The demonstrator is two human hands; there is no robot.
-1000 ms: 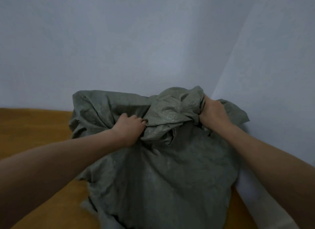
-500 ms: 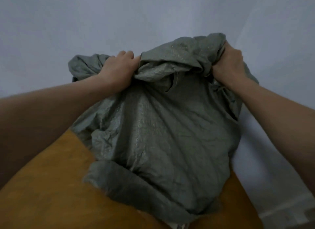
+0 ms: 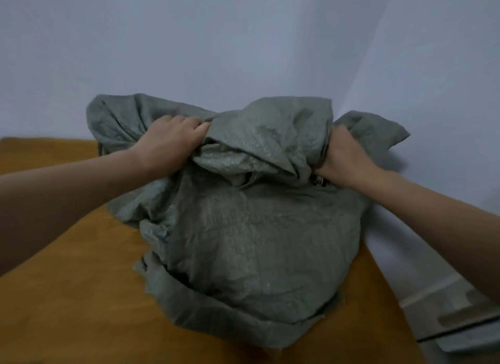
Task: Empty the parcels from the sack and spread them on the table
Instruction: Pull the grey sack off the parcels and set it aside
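A grey-green woven sack [image 3: 257,242] stood slumped on the orange-brown surface [image 3: 67,296], set toward the 3 o'clock side of it and close against the pale wall [image 3: 216,38]. Its cloth was creased all over. The upper part was gathered into a loose, crumpled bunch at 12 o'clock, with one flap sticking out toward 2 o'clock and a broader fold sagging toward 10 o'clock. At 6 o'clock the lower edge lay as a thick rolled band on the surface. What the sack held could not be told, as the cloth covered it.

Both bare forearms reached in from the near edge. The left hand [image 3: 167,144] gripped the sack at about 10 o'clock from its middle, knuckles up, its fingers [image 3: 185,122] curled together over a ridge of cloth and pinching it. The right hand [image 3: 343,158] gripped the bunch at about 2 o'clock. Its fingers were sunk into the folds and mostly hidden, though the hand was plainly closed round a fistful of cloth.

Bare surface stretched away toward 7 and 9 o'clock. At 4 o'clock, beyond the surface's edge, a strip of pale floor [image 3: 460,317] showed below the wall, blurred.
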